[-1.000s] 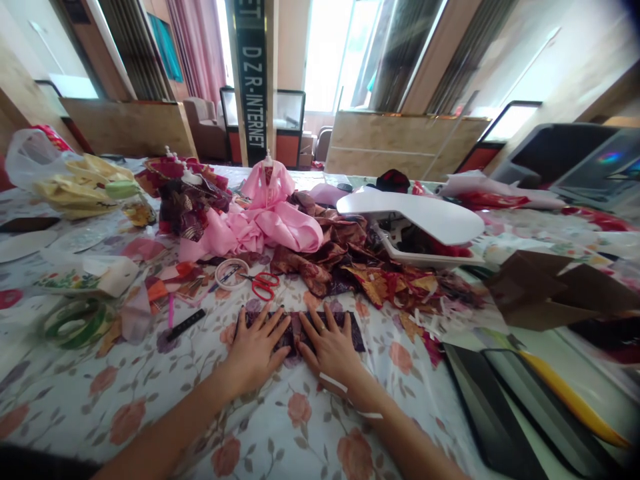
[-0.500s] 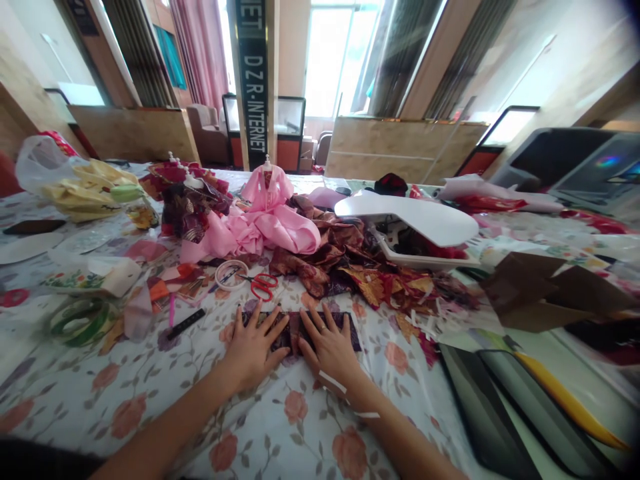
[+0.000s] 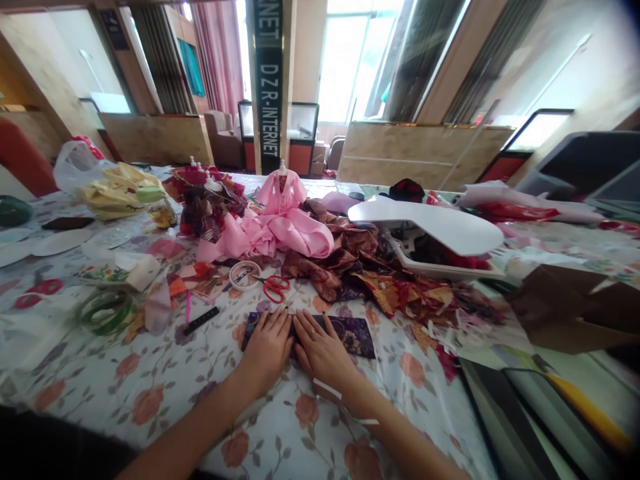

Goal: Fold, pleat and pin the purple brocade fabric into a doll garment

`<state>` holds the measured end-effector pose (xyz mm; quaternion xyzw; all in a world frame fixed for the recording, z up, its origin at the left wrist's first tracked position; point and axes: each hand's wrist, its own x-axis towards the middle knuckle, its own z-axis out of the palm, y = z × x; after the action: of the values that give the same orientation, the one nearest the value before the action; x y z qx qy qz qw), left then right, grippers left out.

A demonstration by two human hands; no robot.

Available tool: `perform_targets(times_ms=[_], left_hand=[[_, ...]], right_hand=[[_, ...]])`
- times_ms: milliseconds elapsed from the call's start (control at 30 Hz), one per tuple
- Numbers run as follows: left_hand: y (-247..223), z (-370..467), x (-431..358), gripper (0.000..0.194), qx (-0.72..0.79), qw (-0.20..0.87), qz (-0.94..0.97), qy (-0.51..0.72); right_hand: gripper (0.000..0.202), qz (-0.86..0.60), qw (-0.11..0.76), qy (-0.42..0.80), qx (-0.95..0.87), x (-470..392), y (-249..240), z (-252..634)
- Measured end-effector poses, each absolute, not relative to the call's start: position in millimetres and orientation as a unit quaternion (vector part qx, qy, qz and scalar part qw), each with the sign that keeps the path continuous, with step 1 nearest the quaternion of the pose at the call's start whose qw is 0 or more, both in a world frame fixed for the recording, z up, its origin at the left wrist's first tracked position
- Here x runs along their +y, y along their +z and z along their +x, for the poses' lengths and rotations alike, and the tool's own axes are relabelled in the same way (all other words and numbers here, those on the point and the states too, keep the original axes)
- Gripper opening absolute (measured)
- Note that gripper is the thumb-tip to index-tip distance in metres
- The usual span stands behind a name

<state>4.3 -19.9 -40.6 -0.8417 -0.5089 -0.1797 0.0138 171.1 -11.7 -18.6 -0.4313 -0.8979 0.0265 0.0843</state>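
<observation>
Dark purple patterned cloth, and both hands are right on it! The cloth strip (image 3: 357, 337) lies lengthwise on the table (image 3: 195, 417), on the near side, about midway between the left and right edges. The left hand (image 3: 270, 343) lies palm down, fingers stretched and close together; the right hand (image 3: 323, 347) lies beside it, its fingers slightly more spread. Fingertips meet near the middle of the strip, thumbs side by side. Nothing is pinched: this is flat contact from above, probably to keep the cloth smooth against a firm surface. Its right end runs out bare past the right hand; a short end peeks out at the left.

And look at the right wrist: white strips (image 3: 327, 389) cling there, perhaps parked within easy reach. Just beyond the cloth sit red-handled scissors (image 3: 275, 289), next to a white ring (image 3: 232, 277), likely left there to be handy. A black bar (image 3: 203, 320) lies toward the left edge, near but not touching the cloth.

Toward the far edge, a pink dress (image 3: 281, 190) stands on a small form, presumably upright to hold its shape, with brown fabric (image 3: 345, 243) heaped beside it, apparently pushed back to leave working room.
</observation>
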Motion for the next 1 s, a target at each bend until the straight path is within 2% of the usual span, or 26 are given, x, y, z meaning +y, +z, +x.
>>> perform_targets(times_ms=[400,733,1000], left_hand=[[-44,3,-21,0.044,-0.528,-0.015,-0.830,-0.178],[-40,-37,-29,0.061,-0.550,-0.003,-0.823,-0.144],[-40,-63,-30,0.053,-0.561,0.020,-0.820,-0.113]], right_hand=[[0.056,-0.416,0.056,0.038,-0.907,-4,-33,167],[0.055,-0.406,0.056,0.016,-0.912,-4,-38,170],[0.054,-0.410,0.067,0.013,-0.910,-5,-38,170]])
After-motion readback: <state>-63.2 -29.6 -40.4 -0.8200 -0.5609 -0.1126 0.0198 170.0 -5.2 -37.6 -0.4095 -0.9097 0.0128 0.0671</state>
